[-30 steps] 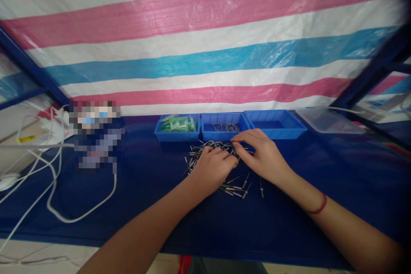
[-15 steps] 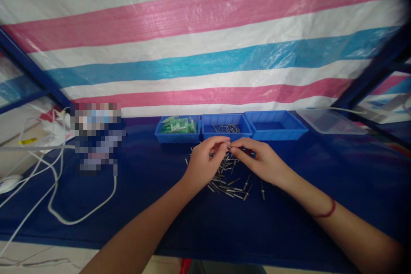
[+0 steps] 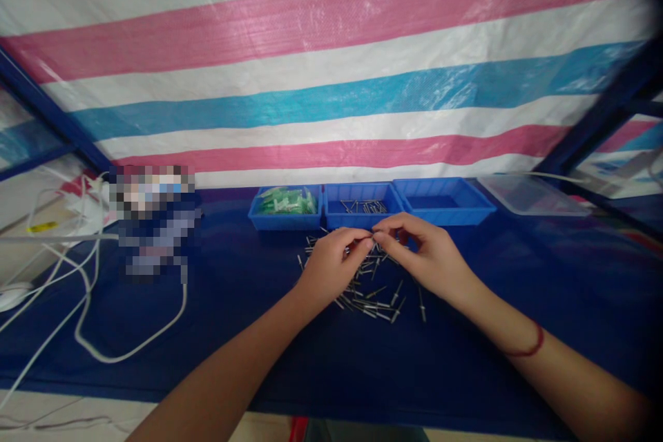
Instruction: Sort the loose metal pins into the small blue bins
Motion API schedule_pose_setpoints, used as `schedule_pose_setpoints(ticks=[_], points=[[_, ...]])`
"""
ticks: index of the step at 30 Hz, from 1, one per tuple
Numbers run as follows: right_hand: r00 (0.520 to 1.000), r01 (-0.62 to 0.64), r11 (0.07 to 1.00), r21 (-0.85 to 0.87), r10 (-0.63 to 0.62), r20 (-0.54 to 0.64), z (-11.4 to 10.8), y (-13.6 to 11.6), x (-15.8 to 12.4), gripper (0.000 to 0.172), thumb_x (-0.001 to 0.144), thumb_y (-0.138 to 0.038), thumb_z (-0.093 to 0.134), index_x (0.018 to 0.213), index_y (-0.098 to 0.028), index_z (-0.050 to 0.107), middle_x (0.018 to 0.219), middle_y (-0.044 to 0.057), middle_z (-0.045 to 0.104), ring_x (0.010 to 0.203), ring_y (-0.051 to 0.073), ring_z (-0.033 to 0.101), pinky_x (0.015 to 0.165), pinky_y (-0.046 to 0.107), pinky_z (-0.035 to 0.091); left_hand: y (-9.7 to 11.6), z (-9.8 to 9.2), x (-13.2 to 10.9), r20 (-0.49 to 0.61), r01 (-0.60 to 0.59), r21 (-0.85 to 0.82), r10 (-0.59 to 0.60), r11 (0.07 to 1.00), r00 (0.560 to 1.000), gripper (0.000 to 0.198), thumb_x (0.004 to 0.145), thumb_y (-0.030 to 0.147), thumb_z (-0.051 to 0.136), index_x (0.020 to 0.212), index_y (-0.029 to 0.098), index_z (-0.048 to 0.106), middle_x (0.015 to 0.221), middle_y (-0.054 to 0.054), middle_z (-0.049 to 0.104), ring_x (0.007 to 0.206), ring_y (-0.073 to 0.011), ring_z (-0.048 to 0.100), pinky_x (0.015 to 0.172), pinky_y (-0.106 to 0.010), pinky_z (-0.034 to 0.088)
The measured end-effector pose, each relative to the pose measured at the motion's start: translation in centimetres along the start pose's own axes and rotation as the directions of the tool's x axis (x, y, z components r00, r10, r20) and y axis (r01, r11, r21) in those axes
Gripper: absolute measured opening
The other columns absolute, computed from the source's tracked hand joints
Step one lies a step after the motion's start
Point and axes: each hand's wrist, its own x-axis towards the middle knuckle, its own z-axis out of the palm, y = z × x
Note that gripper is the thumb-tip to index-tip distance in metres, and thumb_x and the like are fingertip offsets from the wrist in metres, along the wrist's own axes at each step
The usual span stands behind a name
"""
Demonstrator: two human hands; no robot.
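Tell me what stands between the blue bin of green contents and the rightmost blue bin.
In the head view, the middle blue bin stands there, close beside both, with loose metal blind rivets lying inside.

2 hands [image 3: 334, 262] [image 3: 427, 255], dozens o' rivets [image 3: 367, 267], 3 blu bins [image 3: 456, 216], 1 wristbnd [image 3: 539, 344]

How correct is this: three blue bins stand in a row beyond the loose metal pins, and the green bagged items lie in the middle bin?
Not fully: the head view shows the green bagged items in the left bin, not the middle bin. The bin row beyond the loose metal pins is correct.
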Motion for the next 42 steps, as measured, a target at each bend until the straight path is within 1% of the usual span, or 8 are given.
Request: schedule_pose_setpoints(ticks=[12, 17, 20, 23, 27, 30, 35, 42], points=[[0.997, 0.065, 0.998, 0.001, -0.065, 0.037, -0.1, -0.1, 0.0, 0.013, 0.086, -0.029, 0.054, 0.090, -0.022, 0.065, 0.083, 0.004, 0.066, 0.071, 0.017, 0.059, 0.062, 0.031, 0.047, 0.0, -0.1, 0.0, -0.004, 0.001, 0.011, -0.001, 1.000, 1.000, 0.017, 0.087, 0.030, 0.054, 0.092, 0.017, 0.064, 0.083, -0.003, 0.065, 0.073, -0.0139, 0.059, 0.070, -0.025, 0.046], [0.988, 0.150, 0.983, -0.103, -0.145, 0.057, -0.3, 0.2, 0.3, 0.014, 0.087, -0.027, 0.052, 0.090, -0.023, 0.065, 0.087, 0.004, 0.068, 0.082, 0.020, 0.061, 0.074, 0.036, 0.048, -0.1, -0.6, 0.2, -0.071, 0.022, 0.015, -0.021, 1.000, 0.997, 0.017, 0.086, 0.033, 0.055, 0.090, 0.018, 0.062, 0.083, -0.002, 0.065, 0.074, -0.0142, 0.060, 0.071, -0.026, 0.047], [0.976, 0.213, 0.948, -0.237, -0.218, 0.006, -0.5, 0.7, 1.0, 0.015, 0.088, -0.026, 0.051, 0.090, -0.022, 0.065, 0.088, 0.005, 0.069, 0.084, 0.021, 0.060, 0.079, 0.038, 0.045, -0.2, -0.6, 0.1, -0.080, 0.011, 0.058, -0.006, 0.998, 0.997, 0.024, 0.087, 0.034, 0.054, 0.105, 0.017, 0.058, 0.088, -0.004, 0.065, 0.077, -0.0151, 0.060, 0.072, -0.027, 0.047], [0.970, 0.163, 0.902, -0.401, -0.220, -0.102, -0.7, 2.0, 1.9, 0.019, 0.089, -0.028, 0.049, 0.093, -0.020, 0.066, 0.087, 0.007, 0.068, 0.083, 0.022, 0.058, 0.076, 0.037, 0.042, -0.2, -0.4, -0.1, -0.021, -0.062, 0.164, 0.066, 0.985, 0.998, 0.034, 0.089, 0.033, 0.051, 0.119, 0.016, 0.051, 0.094, -0.005, 0.064, 0.084, -0.0167, 0.059, 0.078, -0.030, 0.046], [0.975, 0.030, 0.774, -0.632, -0.163, -0.153, -0.3, 4.1, 2.7, 0.027, 0.090, -0.033, 0.047, 0.096, -0.018, 0.068, 0.084, 0.009, 0.065, 0.081, 0.024, 0.053, 0.069, 0.035, 0.035, 0.3, 0.2, -0.5, 0.149, -0.221, 0.339, 0.180, 0.915, 0.972, 0.024, 0.091, 0.032, 0.047, 0.108, 0.020, 0.060, 0.100, -0.005, 0.063, 0.095, -0.0190, 0.055, 0.086, -0.034, 0.041], [0.981, -0.018, 0.706, -0.708, -0.123, -0.147, 0.0, 4.6, 2.7, 0.031, 0.089, -0.038, 0.047, 0.101, -0.018, 0.067, 0.087, 0.009, 0.065, 0.082, 0.026, 0.051, 0.067, 0.034, 0.031, 0.6, 0.8, -1.0, 0.261, -0.320, 0.389, 0.230, 0.864, 0.938, 0.025, 0.091, 0.036, 0.048, 0.108, 0.024, 0.062, 0.107, -0.002, 0.062, 0.100, -0.0198, 0.051, 0.086, -0.035, 0.037], [0.981, -0.016, 0.772, -0.635, -0.112, -0.160, -0.1, 3.6, 2.0, 0.031, 0.089, -0.039, 0.046, 0.102, -0.019, 0.065, 0.089, 0.008, 0.065, 0.083, 0.025, 0.051, 0.071, 0.036, 0.033, 0.5, 1.4, -1.4, 0.367, -0.399, 0.439, 0.244, 0.805, 0.897, 0.029, 0.090, 0.044, 0.048, 0.107, 0.026, 0.063, 0.112, 0.000, 0.061, 0.104, -0.0216, 0.047, 0.082, -0.037, 0.033], [0.991, 0.052, 0.849, -0.526, -0.111, -0.080, 0.2, 2.9, 1.3, 0.023, 0.087, -0.033, 0.050, 0.097, -0.020, 0.066, 0.090, 0.008, 0.065, 0.086, 0.025, 0.054, 0.076, 0.039, 0.038, 0.2, 1.4, -1.2, 0.400, -0.421, 0.488, 0.233, 0.765, 0.886, 0.022, 0.092, 0.037, 0.047, 0.095, 0.024, 0.065, 0.099, 0.000, 0.063, 0.096, -0.0189, 0.050, 0.078, -0.035, 0.032]])
